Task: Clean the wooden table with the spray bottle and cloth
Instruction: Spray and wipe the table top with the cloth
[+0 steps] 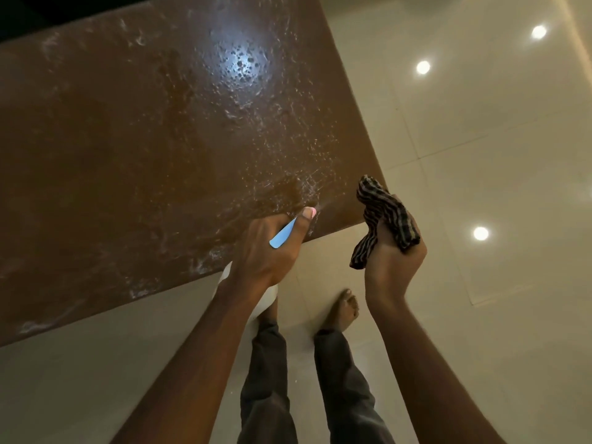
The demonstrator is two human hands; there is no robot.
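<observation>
Wet desk (144, 149) ahead | my left grip (269, 248) holds spray bottle (283, 233), nozzle forward | my right grip (392, 251) clutches cloth (382, 216), nearer desk's right edge

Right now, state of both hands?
Left hand: closed on the white spray bottle with blue trigger, aimed at the wet brown wooden table.
Right hand: closed on the bunched dark striped cloth.

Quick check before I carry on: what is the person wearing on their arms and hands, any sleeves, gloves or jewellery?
Nothing shows on either arm. Both forearms are bare to the frame edge, with no sleeve in view. The left hand and right hand are ungloved, with no ring, watch or bracelet showing. Lower down, dark grey trousers and bare feet.
</observation>
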